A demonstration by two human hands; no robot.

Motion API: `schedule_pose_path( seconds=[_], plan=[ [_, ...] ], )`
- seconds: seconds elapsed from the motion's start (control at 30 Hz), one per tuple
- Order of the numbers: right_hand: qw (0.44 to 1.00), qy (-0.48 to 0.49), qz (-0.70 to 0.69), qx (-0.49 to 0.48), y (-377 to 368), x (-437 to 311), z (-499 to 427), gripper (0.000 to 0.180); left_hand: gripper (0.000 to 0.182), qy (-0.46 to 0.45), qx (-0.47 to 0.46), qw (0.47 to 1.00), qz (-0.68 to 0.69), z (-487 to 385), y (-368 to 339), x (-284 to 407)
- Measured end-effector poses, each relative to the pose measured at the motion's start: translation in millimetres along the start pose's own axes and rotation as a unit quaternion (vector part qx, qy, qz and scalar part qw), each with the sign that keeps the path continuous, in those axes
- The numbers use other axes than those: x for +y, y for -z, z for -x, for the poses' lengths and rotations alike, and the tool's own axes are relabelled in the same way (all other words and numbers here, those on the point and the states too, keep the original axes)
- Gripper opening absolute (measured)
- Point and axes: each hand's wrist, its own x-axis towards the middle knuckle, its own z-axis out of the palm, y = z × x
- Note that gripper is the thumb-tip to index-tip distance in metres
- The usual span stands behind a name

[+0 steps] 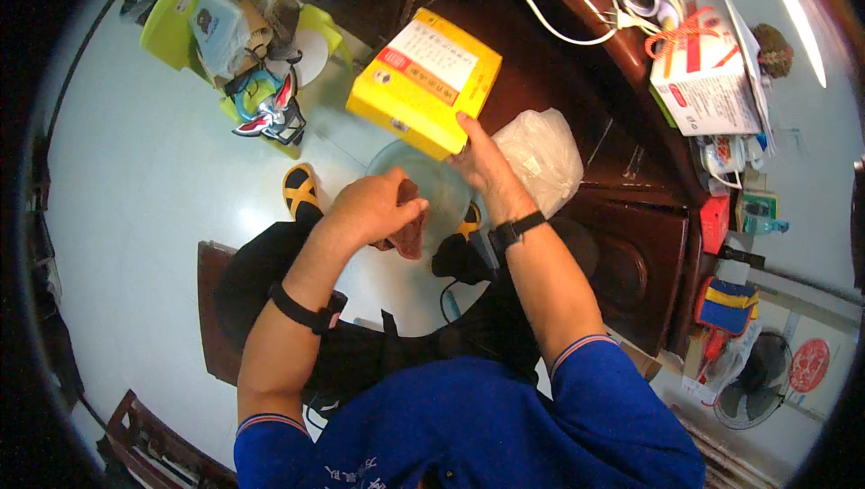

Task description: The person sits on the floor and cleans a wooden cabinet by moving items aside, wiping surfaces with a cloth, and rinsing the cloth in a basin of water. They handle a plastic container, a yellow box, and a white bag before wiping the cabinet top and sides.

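Observation:
My right hand (481, 161) grips a yellow cardboard box (412, 107) by its near right corner. The box is tilted, and a white panel with printed writing faces up. In my left hand (372, 209) is a crumpled reddish-brown cloth (409, 239), pinched between thumb and fingers and hanging down. Below both hands a translucent round basin (442, 195) stands on the floor, partly hidden by the box and my hands. To the right of my right hand sits a pale plastic bag (544, 155) with something bulky inside.
A lime-green plastic chair (162, 30) at upper left bears bags, a carton and a colourful toy. Along the right runs a dark wooden cabinet (628, 246); a white cable (540, 26), a white box (706, 97) and smaller goods lie on top. A black fan (753, 377) stands at lower right.

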Motion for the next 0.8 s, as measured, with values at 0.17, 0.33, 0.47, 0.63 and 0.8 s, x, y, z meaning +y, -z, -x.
schedule_pose_path(
  seconds=[0.17,0.33,0.47,0.63,0.8],
  plan=[
    [0.992,0.029,-0.050,-0.111,10,16,78,0.062,0.067,0.010,-0.080,0.982,0.171,5,-10,-25],
    [0.986,0.077,0.010,-0.145,8,24,131,0.061,0.077,0.085,-0.040,0.951,0.296,48,-31,-33],
    [0.990,0.108,0.027,-0.089,-10,35,157,0.057,0.076,0.024,0.028,0.882,0.470,91,-52,-12],
    [0.991,0.097,0.087,-0.037,-41,47,196,0.060,0.073,0.028,0.132,0.845,0.517,138,-68,13],
    [0.985,0.122,0.089,-0.080,-77,47,219,0.062,0.074,0.006,0.133,0.766,0.629,172,-58,26]
  ],
)
